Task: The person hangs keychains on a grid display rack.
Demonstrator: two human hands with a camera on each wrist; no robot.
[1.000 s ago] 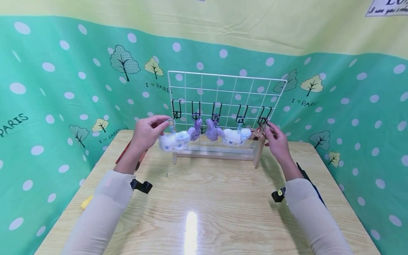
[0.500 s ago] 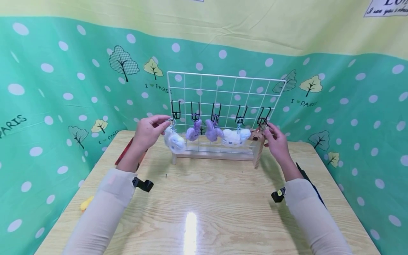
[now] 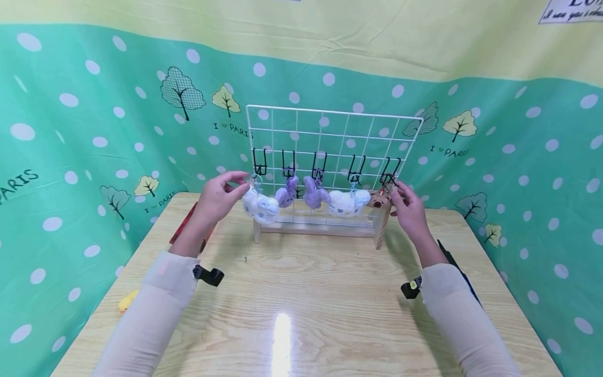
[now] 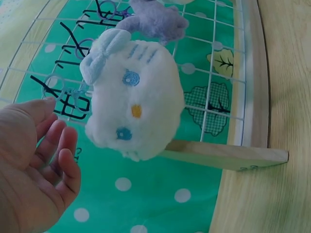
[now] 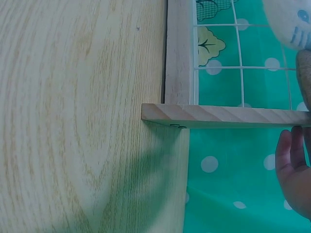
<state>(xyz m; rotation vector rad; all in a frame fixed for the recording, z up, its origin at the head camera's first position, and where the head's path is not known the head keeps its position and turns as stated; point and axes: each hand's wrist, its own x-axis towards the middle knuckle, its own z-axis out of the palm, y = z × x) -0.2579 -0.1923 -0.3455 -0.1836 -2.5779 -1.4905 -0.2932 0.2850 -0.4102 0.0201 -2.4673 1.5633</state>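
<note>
A white cat-face plush keychain with a blue bow hangs at the leftmost black hook of a white wire grid rack. Just left of its ring is my left hand, its fingers loosely bent and nothing between them; in the left wrist view the thumb tip lies right by the ring. At the rack's right end, my right hand pinches the top of a brown animal-face plush keychain below the last hook. The right wrist view shows only part of this hand, beside the wooden stand leg.
Between them hang two purple plush keychains and another white plush keychain. A red object lies behind my left forearm, and a yellow thing lies near the left table edge. A patterned green curtain surrounds the wooden table.
My left hand has let go of the white keychain's ring and drawn slightly left. The white plush swung and turned under its hook. My right hand has stayed in place.
</note>
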